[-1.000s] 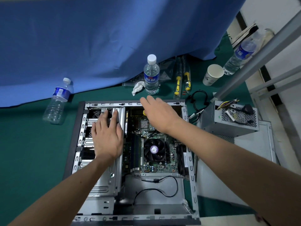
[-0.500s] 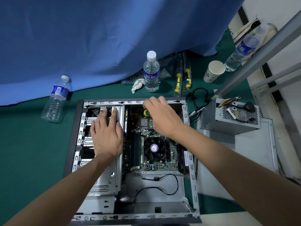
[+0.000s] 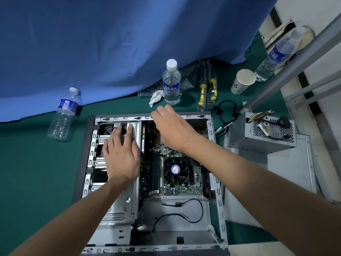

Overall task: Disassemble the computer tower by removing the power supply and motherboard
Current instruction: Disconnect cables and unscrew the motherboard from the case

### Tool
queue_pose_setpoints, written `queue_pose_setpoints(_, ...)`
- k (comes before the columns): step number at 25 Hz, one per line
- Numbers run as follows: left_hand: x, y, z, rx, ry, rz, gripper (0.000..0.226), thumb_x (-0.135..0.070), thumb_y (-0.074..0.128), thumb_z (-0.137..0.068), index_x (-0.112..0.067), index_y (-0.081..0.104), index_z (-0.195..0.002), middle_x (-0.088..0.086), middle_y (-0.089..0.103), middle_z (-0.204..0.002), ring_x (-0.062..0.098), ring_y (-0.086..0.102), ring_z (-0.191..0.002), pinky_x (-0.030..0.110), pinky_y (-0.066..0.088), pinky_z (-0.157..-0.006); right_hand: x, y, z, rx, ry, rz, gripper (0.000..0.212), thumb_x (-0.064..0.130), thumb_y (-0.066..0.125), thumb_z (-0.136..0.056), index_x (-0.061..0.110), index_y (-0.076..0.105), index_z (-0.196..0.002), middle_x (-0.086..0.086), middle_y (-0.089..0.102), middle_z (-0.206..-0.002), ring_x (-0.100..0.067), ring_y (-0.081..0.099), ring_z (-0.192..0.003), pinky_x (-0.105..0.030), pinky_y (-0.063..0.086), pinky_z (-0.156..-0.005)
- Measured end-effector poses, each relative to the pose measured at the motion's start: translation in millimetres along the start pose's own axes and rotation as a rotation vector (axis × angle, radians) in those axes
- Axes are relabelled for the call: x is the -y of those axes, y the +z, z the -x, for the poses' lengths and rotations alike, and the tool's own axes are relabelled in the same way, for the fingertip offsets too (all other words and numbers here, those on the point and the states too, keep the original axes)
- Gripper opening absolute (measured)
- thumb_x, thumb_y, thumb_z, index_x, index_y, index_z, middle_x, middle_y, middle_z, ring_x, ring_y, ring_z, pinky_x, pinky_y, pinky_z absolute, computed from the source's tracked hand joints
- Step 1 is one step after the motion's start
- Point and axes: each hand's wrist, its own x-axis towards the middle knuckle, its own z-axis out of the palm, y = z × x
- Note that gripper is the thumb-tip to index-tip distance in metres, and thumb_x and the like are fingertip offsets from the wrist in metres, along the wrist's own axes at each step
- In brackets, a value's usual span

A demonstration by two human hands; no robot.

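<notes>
Your left hand [image 3: 120, 159]: it lies flat on the metal drive cage [image 3: 118, 206] at the left side of the open computer tower [image 3: 218, 183], fingers straight and spread, fingertips near the two screws at the cage's far end. The grip is wide and holds nothing.
Your right hand [image 3: 171, 128]: it reaches over the far end of the motherboard [image 3: 177, 189], close to the tower's top rail, knuckles up. A bit of yellow shows just under the fingers, but you cannot tell from here whether the grip is closed on anything.
Motherboard: inside the tower, to the right of the drive cage, with the black CPU fan [image 3: 176, 169] in its middle and the memory slots along its left edge.
Power supply [image 3: 262, 133]: outside the tower, standing on the grey side panel [image 3: 291, 172] just to the right of the case, its bundle of coloured wires on top.
Tower floor: a loose black cable [image 3: 181, 215] curls in the bare bay below the motherboard.
Bench [image 3: 36, 172]: green cover, with a blue cloth [image 3: 110, 43] hanging at the back.
Around the tower: one water bottle [image 3: 63, 115] lying at the far left, another upright bottle [image 3: 171, 83] beyond your right hand with a crumpled tissue [image 3: 156, 97] beside it, two yellow-handled screwdrivers [image 3: 207, 89], and a paper cup [image 3: 242, 81].
</notes>
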Motion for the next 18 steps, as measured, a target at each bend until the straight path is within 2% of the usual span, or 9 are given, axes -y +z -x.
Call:
queue_pose_setpoints(2,0.1,0.7,0.0,-0.003,-0.002,0.004,0.052,-0.039,0.025,-0.099,-0.028,0.036,-0.148,0.009,0.032,-0.154,0.026,0.026,-0.141,0.049,0.021,-0.116,4.5,2.6,-2.9,-0.017,0.095,0.051,0.023,0.018,0.055,-0.093,0.009,0.048,-0.113,-0.011,0.051,-0.111,-0.029,0.05,-0.102,-0.036,0.043,-0.074)
queue_pose_setpoints(4,-0.3,1.5,0.0,-0.012,-0.003,0.01,0.051,-0.038,0.027,-0.099,-0.028,0.037,-0.147,0.008,0.032,-0.154,0.026,0.027,-0.141,0.049,0.022,-0.115,5.9,4.2,-8.4,0.007,0.199,0.151,0.03,0.036,0.045,-0.102,0.008,0.049,-0.113,-0.014,0.057,-0.106,-0.032,0.059,-0.093,-0.036,0.036,-0.064)
queue_pose_setpoints(7,0.6,2.4,-0.7,-0.009,-0.001,0.01,0.049,-0.037,0.028,-0.099,-0.028,0.037,-0.147,0.008,0.032,-0.154,0.025,0.027,-0.141,0.049,0.022,-0.115,3.6,2.5,-11.3,0.023,0.086,0.146,0.02,0.019,0.052,-0.099,0.011,0.045,-0.116,-0.01,0.053,-0.109,-0.03,0.056,-0.095,-0.035,0.034,-0.066)
queue_pose_setpoints(10,1.3,2.5,-0.8,-0.009,-0.003,0.006,0.05,-0.037,0.028,-0.099,-0.028,0.037,-0.147,0.008,0.032,-0.154,0.026,0.028,-0.141,0.048,0.021,-0.115,-5.3,-5.6,-11.2,0.101,-0.077,0.064,0.042,-0.004,0.057,-0.082,0.014,0.045,-0.119,-0.004,0.047,-0.11,-0.025,0.042,-0.102,-0.033,0.03,-0.071)
queue_pose_setpoints(11,1.2,2.2,-0.6,-0.01,-0.002,0.007,0.05,-0.037,0.028,-0.099,-0.028,0.037,-0.147,0.008,0.032,-0.154,0.026,0.028,-0.141,0.049,0.021,-0.115,-4.9,-8.0,-11.4,0.109,-0.051,0.049,0.042,0.0,0.059,-0.081,0.014,0.045,-0.118,-0.005,0.048,-0.11,-0.026,0.041,-0.103,-0.033,0.029,-0.071)
queue_pose_setpoints(13,1.0,2.0,-0.9,-0.011,-0.004,0.001,0.05,-0.037,0.028,-0.099,-0.028,0.037,-0.147,0.008,0.032,-0.154,0.026,0.027,-0.141,0.049,0.021,-0.115,-0.5,-6.4,-10.9,0.094,0.094,0.106,0.032,0.027,0.06,-0.09,0.013,0.045,-0.115,-0.008,0.049,-0.103,-0.027,0.048,-0.093,-0.035,0.03,-0.065)
queue_pose_setpoints(15,1.3,2.3,-0.6,-0.008,-0.007,-0.002,0.05,-0.038,0.027,-0.099,-0.028,0.037,-0.147,0.008,0.032,-0.154,0.026,0.027,-0.141,0.049,0.021,-0.115,4.8,-2.0,-12.3,0.087,0.202,0.208,0.033,0.043,0.047,-0.099,0.013,0.045,-0.112,-0.008,0.05,-0.093,-0.026,0.052,-0.079,-0.034,0.028,-0.056)
queue_pose_setpoints(17,0.4,1.9,-0.2,-0.004,-0.003,0.0,0.05,-0.038,0.027,-0.099,-0.028,0.037,-0.147,0.008,0.032,-0.154,0.025,0.027,-0.141,0.049,0.022,-0.115,3.4,-1.7,-11.4,0.066,0.145,0.164,0.017,0.023,0.048,-0.1,0.013,0.044,-0.114,-0.008,0.053,-0.101,-0.027,0.055,-0.088,-0.035,0.031,-0.06)
queue_pose_setpoints(18,0.3,2.0,-0.5,-0.006,-0.004,-0.001,0.05,-0.038,0.027,-0.099,-0.028,0.037,-0.147,0.008,0.032,-0.154,0.025,0.027,-0.141,0.049,0.021,-0.115,-1.0,-4.2,-10.8,0.075,0.087,0.091,0.023,0.01,0.051,-0.095,0.014,0.044,-0.116,-0.007,0.05,-0.107,-0.026,0.05,-0.095,-0.036,0.031,-0.066)
